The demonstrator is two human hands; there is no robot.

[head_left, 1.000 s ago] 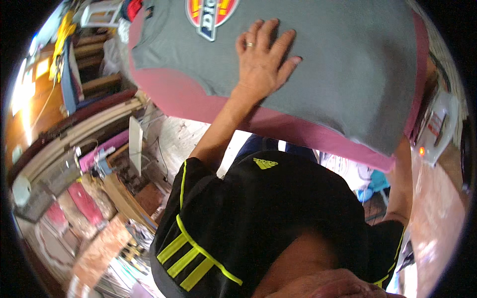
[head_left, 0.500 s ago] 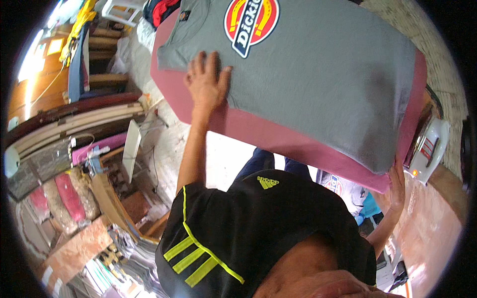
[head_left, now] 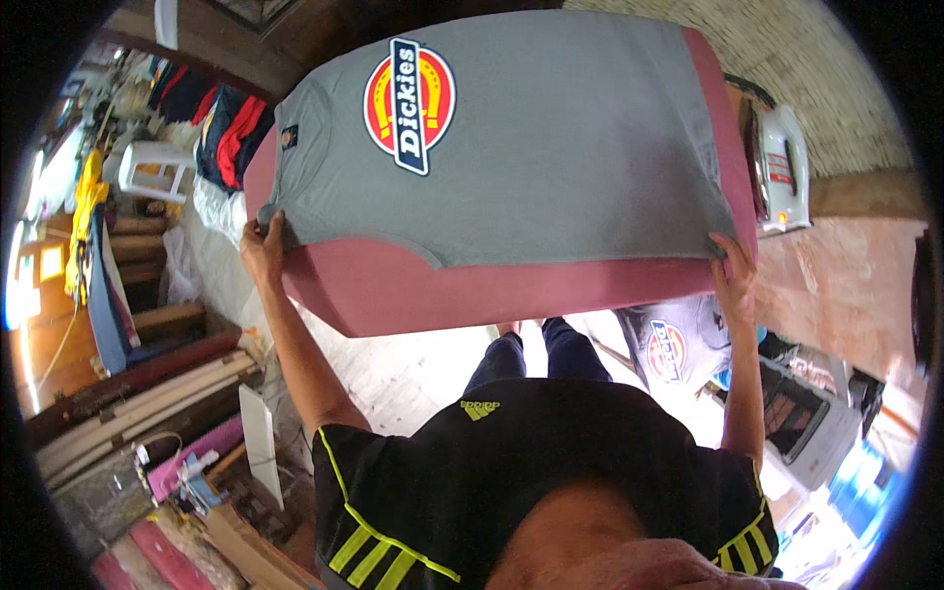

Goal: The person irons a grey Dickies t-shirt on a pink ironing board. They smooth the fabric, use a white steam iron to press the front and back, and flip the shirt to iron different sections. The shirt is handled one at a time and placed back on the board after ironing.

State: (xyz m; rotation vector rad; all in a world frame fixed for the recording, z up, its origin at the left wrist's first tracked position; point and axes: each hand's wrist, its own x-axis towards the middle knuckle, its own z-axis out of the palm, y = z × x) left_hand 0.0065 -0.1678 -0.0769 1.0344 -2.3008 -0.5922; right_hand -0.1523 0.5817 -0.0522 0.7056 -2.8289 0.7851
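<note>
A white stool (head_left: 157,177) stands at ten o'clock in the cluttered room. At nine, my left hand (head_left: 262,254), fingers closed, pinches the grey shirt (head_left: 560,167) near its shoulder; it lies at twelve, spread over the pink padded board (head_left: 383,295). At three, my right hand (head_left: 736,277) pinches its hem corner. Spreading looks nearly done, edges left to straighten; the iron (head_left: 787,169) sits apart at two.

The grey cloth shirt (head_left: 551,147) is covering most of the dark-pink cloth-covered board (head_left: 364,285). At eight o'clock, the lower edge is cutting off an elongated pink-red bundle (head_left: 162,551). At four o'clock, blur is obscuring a shiny blue object (head_left: 865,487).
</note>
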